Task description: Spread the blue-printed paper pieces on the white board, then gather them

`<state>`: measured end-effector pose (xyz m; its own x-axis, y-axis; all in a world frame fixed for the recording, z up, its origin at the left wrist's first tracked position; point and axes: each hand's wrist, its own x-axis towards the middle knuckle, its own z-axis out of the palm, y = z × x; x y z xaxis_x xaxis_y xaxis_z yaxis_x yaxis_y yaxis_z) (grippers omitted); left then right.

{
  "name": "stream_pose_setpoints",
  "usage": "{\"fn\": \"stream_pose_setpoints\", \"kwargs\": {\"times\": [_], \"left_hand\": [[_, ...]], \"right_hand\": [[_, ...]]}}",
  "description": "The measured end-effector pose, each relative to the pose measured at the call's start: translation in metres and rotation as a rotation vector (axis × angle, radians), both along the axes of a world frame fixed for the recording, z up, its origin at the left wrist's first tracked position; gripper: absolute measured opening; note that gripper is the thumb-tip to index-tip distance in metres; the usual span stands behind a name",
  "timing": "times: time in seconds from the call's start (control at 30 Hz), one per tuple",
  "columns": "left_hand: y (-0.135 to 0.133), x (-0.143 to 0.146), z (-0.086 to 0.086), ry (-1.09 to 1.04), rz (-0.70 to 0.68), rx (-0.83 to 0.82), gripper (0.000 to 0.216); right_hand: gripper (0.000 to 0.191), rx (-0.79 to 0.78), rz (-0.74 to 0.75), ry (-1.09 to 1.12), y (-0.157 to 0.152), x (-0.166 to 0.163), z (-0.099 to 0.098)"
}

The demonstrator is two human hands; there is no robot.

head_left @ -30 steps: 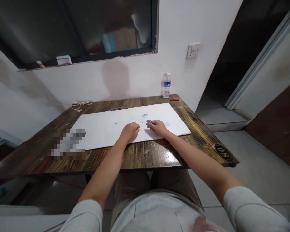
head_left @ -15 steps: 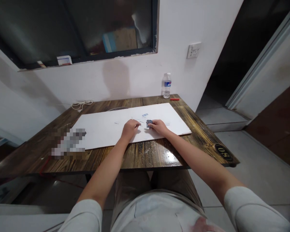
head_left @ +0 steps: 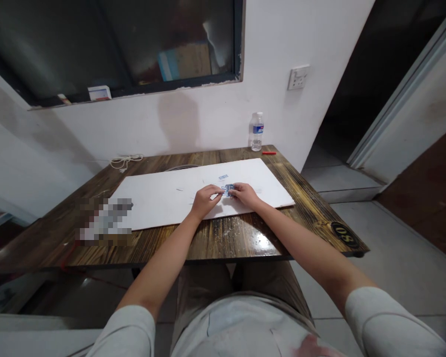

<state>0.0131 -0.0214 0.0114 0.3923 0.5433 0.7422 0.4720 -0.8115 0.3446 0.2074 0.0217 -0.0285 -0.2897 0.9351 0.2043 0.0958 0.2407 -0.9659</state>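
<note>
A large white board [head_left: 159,198] lies on the dark wooden table [head_left: 223,238]. Over its middle, my right hand [head_left: 245,195] pinches a small blue-grey object [head_left: 228,189] just above the board. My left hand [head_left: 205,199] has come up against the same object from the left, its fingers pinched at its edge. A small blue and white slip [head_left: 223,177] lies on the board just beyond my hands, with a few thin dark bits [head_left: 180,189] to the left.
A water bottle [head_left: 256,131] and a red pen [head_left: 268,153] sit at the table's far right corner. A white cable [head_left: 124,160] is coiled at the far left. A blurred patch [head_left: 104,221] covers the board's near left corner. Open doorway to the right.
My left hand slid right across the board and its fingers now meet the small object held in my right hand. My right hand has stayed in place.
</note>
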Motion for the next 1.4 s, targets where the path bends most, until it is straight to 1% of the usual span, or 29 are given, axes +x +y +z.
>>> {"fn": "stream_pose_setpoints", "kwargs": {"times": [0.2, 0.4, 0.47, 0.53, 0.6, 0.67, 0.77, 0.9, 1.0, 1.1, 1.2, 1.3, 1.4], "left_hand": [[0.004, 0.002, -0.006, 0.031, 0.018, -0.055, 0.016], [0.008, 0.001, -0.011, 0.058, -0.004, -0.164, 0.017], [0.009, 0.001, -0.012, 0.014, 0.014, -0.244, 0.015], [0.01, 0.002, -0.014, -0.084, 0.057, -0.352, 0.017], [0.011, 0.003, -0.016, -0.205, 0.083, -0.477, 0.03], [0.011, 0.004, -0.017, -0.295, 0.079, -0.603, 0.04], [0.01, 0.004, -0.015, -0.323, 0.074, -0.735, 0.037], [0.008, 0.004, -0.01, -0.35, 0.058, -0.757, 0.033], [0.008, 0.004, -0.009, -0.394, 0.008, -0.786, 0.035], [0.009, 0.004, -0.011, -0.437, -0.048, -0.828, 0.041], [0.011, 0.004, -0.012, -0.446, -0.068, -0.838, 0.044], [0.014, 0.002, -0.012, -0.506, -0.011, -0.795, 0.044], [0.018, -0.002, -0.011, -0.621, 0.116, -0.751, 0.044]], "right_hand": [[0.028, 0.039, 0.007, 0.006, -0.003, 0.0, 0.004], [0.033, 0.105, 0.034, -0.05, -0.004, 0.0, 0.006], [0.034, 0.12, 0.046, -0.063, -0.005, 0.0, 0.006], [0.033, 0.133, 0.059, -0.062, -0.007, 0.0, 0.007], [0.032, 0.138, 0.077, -0.039, -0.009, -0.001, 0.008], [0.031, 0.124, 0.09, 0.006, -0.01, -0.002, 0.009], [0.036, 0.092, 0.087, 0.078, -0.01, -0.003, 0.01], [0.042, 0.074, 0.117, 0.143, -0.011, -0.003, 0.013], [0.043, 0.099, 0.135, 0.128, -0.013, -0.002, 0.016], [0.04, 0.142, 0.115, 0.073, -0.017, -0.001, 0.019], [0.036, 0.165, 0.102, 0.042, -0.018, -0.002, 0.022], [0.032, 0.194, 0.05, -0.003, -0.012, -0.003, 0.024], [0.026, 0.226, -0.086, -0.077, 0.001, 0.0, 0.026]]}}
